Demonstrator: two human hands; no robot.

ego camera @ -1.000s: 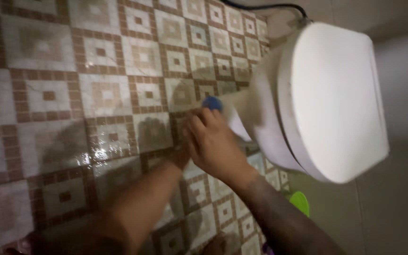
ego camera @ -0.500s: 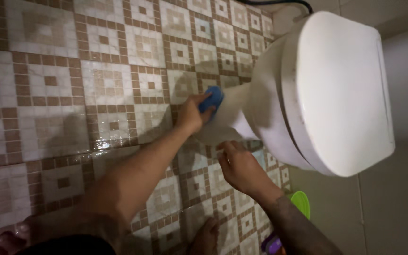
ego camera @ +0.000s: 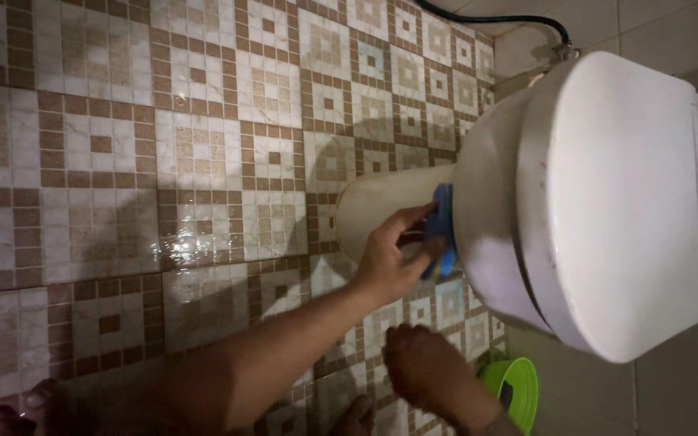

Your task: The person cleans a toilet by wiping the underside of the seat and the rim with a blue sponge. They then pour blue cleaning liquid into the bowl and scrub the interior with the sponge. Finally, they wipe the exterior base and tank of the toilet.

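Scrubbing toilet base w/ blue sponge

Left hand (ego camera: 389, 258) grips blue sponge (ego camera: 440, 230), pressed on white toilet (ego camera: 486, 202) where pedestal meets bowl underside. Right hand (ego camera: 422, 367) loosely curled, empty, near the tiled floor (ego camera: 123, 161). Mid-scrub step, I'd judge; next stroke needs firm pressure round the curve.

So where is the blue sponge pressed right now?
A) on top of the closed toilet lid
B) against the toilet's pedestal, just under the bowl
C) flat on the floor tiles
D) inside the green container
B: the left hand holds the blue sponge against the toilet pedestal where it meets the bowl, while the right hand rests low near the tiled floor.
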